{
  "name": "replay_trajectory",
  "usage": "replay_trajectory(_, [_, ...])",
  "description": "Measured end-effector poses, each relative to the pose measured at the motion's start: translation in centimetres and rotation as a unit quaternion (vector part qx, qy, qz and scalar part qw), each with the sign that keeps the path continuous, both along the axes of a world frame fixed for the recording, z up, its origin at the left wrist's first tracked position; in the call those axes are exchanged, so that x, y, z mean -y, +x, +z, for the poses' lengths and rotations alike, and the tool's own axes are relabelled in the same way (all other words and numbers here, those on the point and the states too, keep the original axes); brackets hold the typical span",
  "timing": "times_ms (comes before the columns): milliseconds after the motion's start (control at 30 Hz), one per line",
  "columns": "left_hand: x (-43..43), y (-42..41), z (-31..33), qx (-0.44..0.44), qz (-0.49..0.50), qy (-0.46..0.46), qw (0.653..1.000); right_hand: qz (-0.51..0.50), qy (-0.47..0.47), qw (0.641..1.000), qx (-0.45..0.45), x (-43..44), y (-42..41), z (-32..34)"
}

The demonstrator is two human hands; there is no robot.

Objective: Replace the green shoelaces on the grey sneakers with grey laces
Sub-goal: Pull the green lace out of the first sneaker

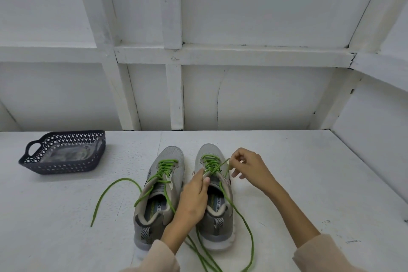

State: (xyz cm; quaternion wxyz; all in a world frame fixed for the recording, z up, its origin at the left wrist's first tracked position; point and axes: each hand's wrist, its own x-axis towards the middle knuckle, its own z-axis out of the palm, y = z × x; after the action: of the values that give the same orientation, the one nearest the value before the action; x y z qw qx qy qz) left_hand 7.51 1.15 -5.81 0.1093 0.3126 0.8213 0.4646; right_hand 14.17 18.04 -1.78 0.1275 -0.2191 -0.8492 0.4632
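Observation:
Two grey sneakers stand side by side on the white table, toes pointing away: the left sneaker (161, 190) and the right sneaker (215, 201). Both carry untied green laces (164, 168) whose loose ends trail over the table. My left hand (194, 199) grips the tongue of the right sneaker near its upper eyelets. My right hand (249, 168) pinches a green lace strand (223, 164) pulled out to the right of that shoe's eyelets. No grey laces can be made out for certain.
A dark perforated basket (31, 161) with handles sits at the table's far left and holds a clear plastic bag (68, 153). White panelled walls close off the back and the right side. Long lace ends (114, 185) lie on the table near the front edge.

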Motion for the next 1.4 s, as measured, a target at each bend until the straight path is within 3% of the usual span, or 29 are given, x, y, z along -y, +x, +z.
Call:
replay_trajectory(133, [0.1, 0.0, -0.2, 0.003, -0.002, 0.004, 1.0, 0.042, -0.061, 0.996, 0.046, -0.1, 0.4, 0.4])
replay_trajectory(233, [0.1, -0.1, -0.3, 0.003, 0.003, -0.005, 1.0, 0.09, -0.038, 0.993, 0.066, -0.1, 0.6, 0.0])
replay_trajectory(400, [0.1, 0.0, 0.2, 0.006, 0.006, -0.017, 1.0, -0.06, -0.106, 0.991, -0.05, -0.4, 0.5, 0.0])
replay_trajectory(567, [0.1, 0.1, 0.1, 0.005, 0.005, -0.013, 1.0, 0.054, -0.119, 0.989, 0.076, -0.1, 1.1, -0.4])
replay_trajectory(667, [0.1, 0.2, 0.5, 0.001, 0.01, -0.019, 1.0, -0.011, -0.143, 0.99, 0.002, 0.1, 0.6, -0.8])
replay_trajectory(767, [0.1, 0.3, 0.5, 0.004, 0.012, -0.018, 1.0, -0.105, -0.219, 0.967, -0.08, 0.0, 0.5, -0.5])
replay_trajectory(900, [0.1, 0.4, 0.4, 0.004, 0.019, -0.014, 1.0, 0.019, -0.185, 0.98, 0.073, 0.6, 1.1, -0.3])
replay_trajectory(1000, [0.1, 0.5, 0.8, -0.004, 0.022, -0.018, 1.0, -0.072, -0.2, 0.977, -0.029, 0.4, 0.6, -0.8])
replay_trajectory(1067, [0.0, 0.5, 0.8, -0.004, 0.021, -0.018, 1.0, -0.151, -0.248, 0.951, -0.104, 0.1, 0.5, -0.9])
replay_trajectory(1233, [0.0, 0.4, 0.5, -0.004, 0.021, -0.025, 0.999, 0.016, -0.226, 0.972, 0.068, 0.5, 1.2, -0.9])
replay_trajectory(1300, [0.0, 0.4, 0.6, -0.006, 0.021, -0.022, 1.0, -0.043, -0.23, 0.972, 0.004, 0.2, 0.8, -1.1])
replay_trajectory(1400, [0.1, 0.5, 0.7, -0.007, 0.021, -0.021, 1.0, -0.149, -0.293, 0.94, -0.089, -0.1, 0.6, -1.0])
